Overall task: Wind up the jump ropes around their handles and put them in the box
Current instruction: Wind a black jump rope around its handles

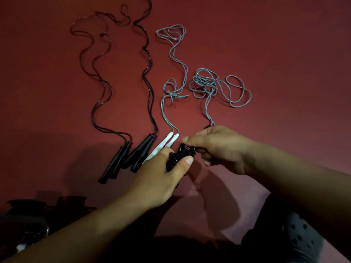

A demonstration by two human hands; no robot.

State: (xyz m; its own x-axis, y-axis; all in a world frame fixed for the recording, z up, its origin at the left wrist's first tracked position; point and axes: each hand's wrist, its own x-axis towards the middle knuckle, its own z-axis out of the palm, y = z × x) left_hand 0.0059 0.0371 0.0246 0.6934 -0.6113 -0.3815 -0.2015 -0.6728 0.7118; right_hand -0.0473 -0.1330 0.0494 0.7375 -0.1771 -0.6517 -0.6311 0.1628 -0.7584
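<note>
Plenty to snag from here. Left hand (159, 179) grip clenched round the black handles (180, 154) of the rope being wound, thumb pressing down the turns already on. Could slacken and let those coils spring off. Right hand (218, 149) grip pinching the grey cord just beside those handles. Likely to drag a knot in, since the unwound cord lies in a tangled heap (218, 86) farther up the red floor (284, 54). Might also knock the white handles (163, 145) just beside the left fingers.

Counted left to right:
- two dark-corded ropes, first black pair (114, 162) and second black pair (141, 152), both stretched out unwound
- one grey-corded rope on the white handles, unwound
- one rope in the hands, partly wound

Four ropes in all. Box not plainly seen; cannot tell whether the dark shapes (28, 215) at lower left include it.
</note>
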